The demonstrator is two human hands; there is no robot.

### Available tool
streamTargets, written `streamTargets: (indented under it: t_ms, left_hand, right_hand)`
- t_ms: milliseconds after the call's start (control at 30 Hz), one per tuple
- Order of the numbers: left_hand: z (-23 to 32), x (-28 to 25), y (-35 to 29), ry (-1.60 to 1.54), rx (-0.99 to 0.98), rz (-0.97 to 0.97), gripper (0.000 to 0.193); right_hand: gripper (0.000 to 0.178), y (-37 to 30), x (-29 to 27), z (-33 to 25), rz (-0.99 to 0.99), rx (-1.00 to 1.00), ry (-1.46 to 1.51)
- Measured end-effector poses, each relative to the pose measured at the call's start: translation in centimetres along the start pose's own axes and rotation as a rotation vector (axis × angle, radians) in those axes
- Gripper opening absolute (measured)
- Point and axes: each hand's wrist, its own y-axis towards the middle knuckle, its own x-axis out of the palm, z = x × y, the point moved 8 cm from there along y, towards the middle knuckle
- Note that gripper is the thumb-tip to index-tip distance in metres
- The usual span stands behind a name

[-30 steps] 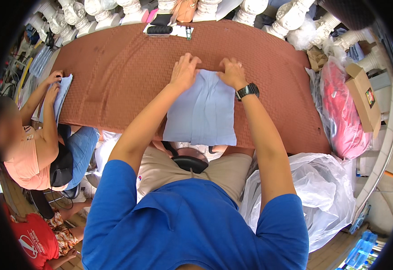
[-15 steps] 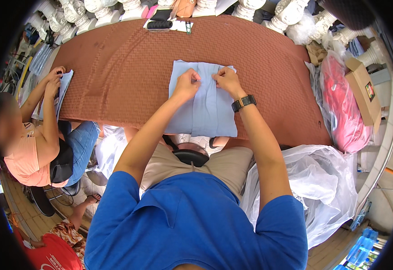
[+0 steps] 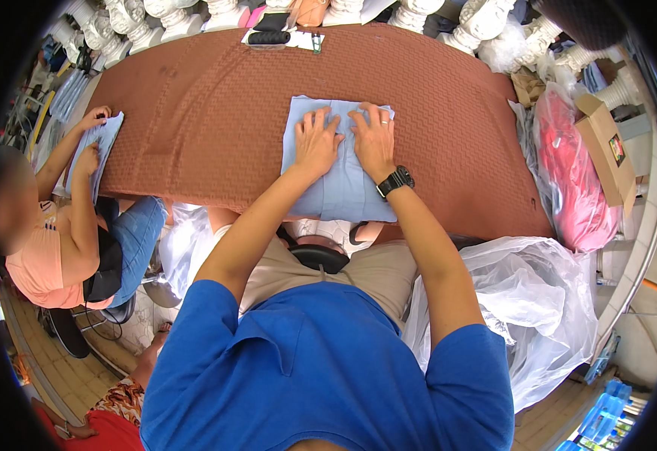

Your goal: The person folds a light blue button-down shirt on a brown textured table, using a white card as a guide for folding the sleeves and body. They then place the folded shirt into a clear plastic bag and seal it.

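Observation:
A light blue folded cloth (image 3: 336, 197) lies on the brown textured table cover (image 3: 215, 128), its near edge reaching over the table's front edge. Palm down on its upper left part rests my left hand (image 3: 318, 143), fingers spread. My right hand (image 3: 374, 141), with a ring and a black wristwatch on that arm, lies flat on the upper right part. Between the two hands a lengthwise seam or fold runs down the cloth. Neither hand grips anything; both press on the fabric.
At the left a co-worker handles another blue cloth (image 3: 97, 146) on the table. A black thread roll (image 3: 268, 37) lies at the far edge. On the right are pink goods in plastic (image 3: 569, 173), a cardboard box (image 3: 605, 150) and a clear plastic bag (image 3: 524, 301). White balusters line the back.
Both my hands have gone from pinching the cloth's middle to lying flat with fingers spread on it. My right wrist has turned. The co-worker's hands have moved apart over the other cloth.

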Motion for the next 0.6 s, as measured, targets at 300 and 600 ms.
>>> streamTargets:
  t_ms: [300,600]
  left_hand:
    - [-1.0,-1.2,-0.2,-0.076,0.124,0.075,0.039]
    - [-0.3,-0.7,-0.5,-0.541,0.239,-0.267,0.021]
  right_hand:
    - [0.042,-2.6,3.0,1.8,-0.325,-0.029,0.234]
    - [0.029,-3.1,1.4,2.9,-0.281,0.049,0.487]
